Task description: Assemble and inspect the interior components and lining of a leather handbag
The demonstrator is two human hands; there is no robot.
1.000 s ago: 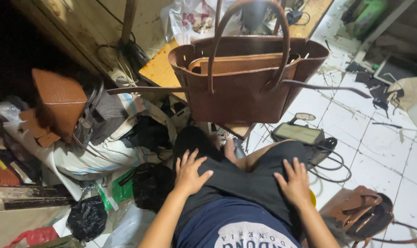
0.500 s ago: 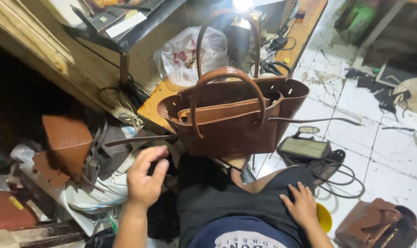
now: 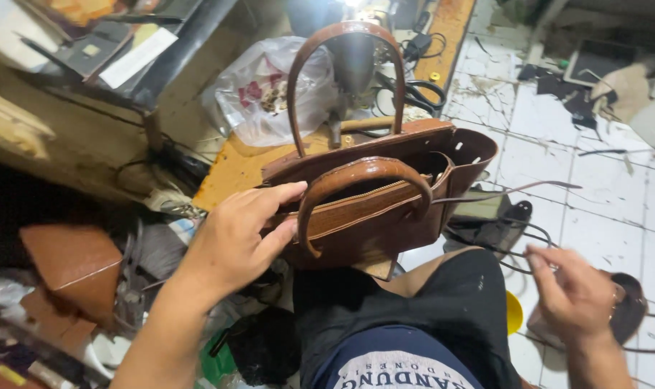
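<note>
A brown leather handbag [image 3: 385,209] with two arched handles stands upright in front of my knees, its top open. My left hand [image 3: 237,234] rests against the bag's left end, thumb on the upper rim, fingers spread along the side. My right hand [image 3: 572,292] is low on the right, above the tiled floor, fingers pinched around a thin dark strap or cord [image 3: 515,191] that runs back toward the bag. My dark shorts [image 3: 428,310] fill the lower centre.
A sewing machine [image 3: 356,50] and a plastic bag [image 3: 270,90] sit on a wooden board [image 3: 234,169] behind the handbag. Brown leather pieces [image 3: 72,263] lie in clutter at left. Another brown bag [image 3: 626,310], cables and a dark box [image 3: 486,216] lie on the white tiles at right.
My left hand rose from my thigh to the bag's left end. My right hand left my thigh and moved right to the thin strap. The view closed in on the bag.
</note>
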